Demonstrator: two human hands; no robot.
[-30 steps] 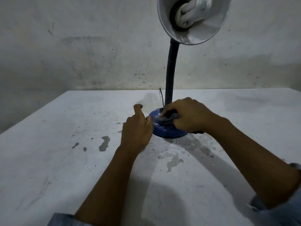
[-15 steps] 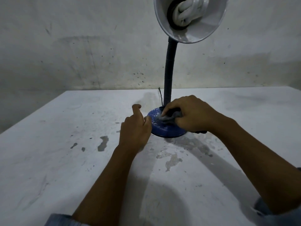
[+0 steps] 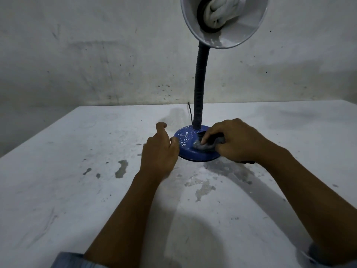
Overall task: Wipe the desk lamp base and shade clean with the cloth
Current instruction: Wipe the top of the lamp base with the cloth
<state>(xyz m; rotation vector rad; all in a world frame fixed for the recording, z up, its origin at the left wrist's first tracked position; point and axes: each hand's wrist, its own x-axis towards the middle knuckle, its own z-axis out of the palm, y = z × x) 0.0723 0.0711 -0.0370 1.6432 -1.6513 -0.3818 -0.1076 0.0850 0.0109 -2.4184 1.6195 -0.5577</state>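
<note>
A desk lamp stands at the back middle of the table. Its round blue base is flecked with white spots, and a dark flexible neck rises to a pale shade holding a coiled white bulb. My right hand presses a bunched dark grey cloth onto the right side of the base, next to the neck. My left hand rests against the left rim of the base, thumb touching it and fingers loosely curled; it holds nothing. The right part of the base is hidden under my right hand.
The white table is scuffed, with chipped grey patches in front of the lamp. A thin dark cord runs from the base toward the stained wall right behind. The table's left edge slants away.
My right hand and the cloth have slid from the middle of the base toward its right side, uncovering more of the spotted blue top. My left hand stays at the left rim.
</note>
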